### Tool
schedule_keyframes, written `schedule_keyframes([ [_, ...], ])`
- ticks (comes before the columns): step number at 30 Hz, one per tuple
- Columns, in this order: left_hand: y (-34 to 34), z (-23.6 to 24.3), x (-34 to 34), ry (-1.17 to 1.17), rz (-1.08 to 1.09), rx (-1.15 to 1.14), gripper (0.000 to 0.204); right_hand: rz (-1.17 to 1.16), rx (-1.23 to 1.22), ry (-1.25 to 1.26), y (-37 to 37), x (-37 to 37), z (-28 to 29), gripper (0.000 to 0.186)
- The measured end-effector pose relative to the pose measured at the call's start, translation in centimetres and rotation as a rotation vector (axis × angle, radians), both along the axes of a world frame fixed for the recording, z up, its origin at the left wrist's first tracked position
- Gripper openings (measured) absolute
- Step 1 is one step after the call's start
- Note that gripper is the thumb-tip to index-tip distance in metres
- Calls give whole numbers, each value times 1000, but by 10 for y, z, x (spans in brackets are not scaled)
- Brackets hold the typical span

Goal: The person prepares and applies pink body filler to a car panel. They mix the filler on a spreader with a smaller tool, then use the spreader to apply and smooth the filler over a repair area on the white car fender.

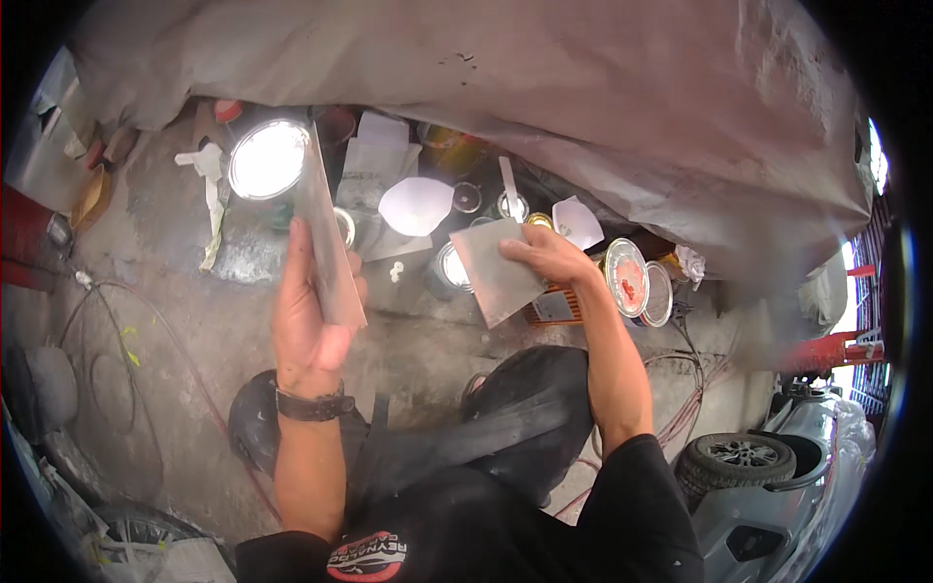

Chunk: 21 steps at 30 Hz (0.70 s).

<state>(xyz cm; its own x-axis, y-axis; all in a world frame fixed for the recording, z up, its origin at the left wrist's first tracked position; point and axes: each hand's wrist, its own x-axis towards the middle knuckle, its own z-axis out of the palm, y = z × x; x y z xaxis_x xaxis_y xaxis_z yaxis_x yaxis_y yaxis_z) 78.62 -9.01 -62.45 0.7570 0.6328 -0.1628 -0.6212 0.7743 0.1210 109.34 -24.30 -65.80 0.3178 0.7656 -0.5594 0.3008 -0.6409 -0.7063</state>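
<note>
My left hand [313, 301] is raised at left of centre, closed around a long thin grey-pink sheet [330, 243], which stands nearly edge-on to me. Its fingers partly show behind the sheet. My right hand [554, 257] pinches a smaller, roughly square grey sheet [498, 272] with a pinkish edge, its thumb on the face. The two sheets are apart; what they are made of I cannot tell. Behind the square sheet, a shiny can [449, 270] is partly covered. Beyond the left sheet stands a bright round can top [270, 160].
Open cans [627, 277] and an orange box [554, 307] stand beside my right forearm. White paper pieces [416, 206] lie ahead. A grey draped cover [544, 68] hangs across the far side. Hoses [180, 340] cross the floor at left; a wheel [737, 461] sits at lower right.
</note>
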Motion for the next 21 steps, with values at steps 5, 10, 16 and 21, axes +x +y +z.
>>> schedule_keyframes([
  [5,-11,25,24,403,151,-37,36,-218,271,321,-4,-31,56,48],
  [10,-9,-10,27,310,134,118,52,-219,386,273,-2,-54,58,40],
  [16,3,-74,34,-205,117,274,61,304,630,-573,14,-138,54,22],
  [21,2,-48,36,12,148,223,57,537,593,-481,3,-146,58,24],
])
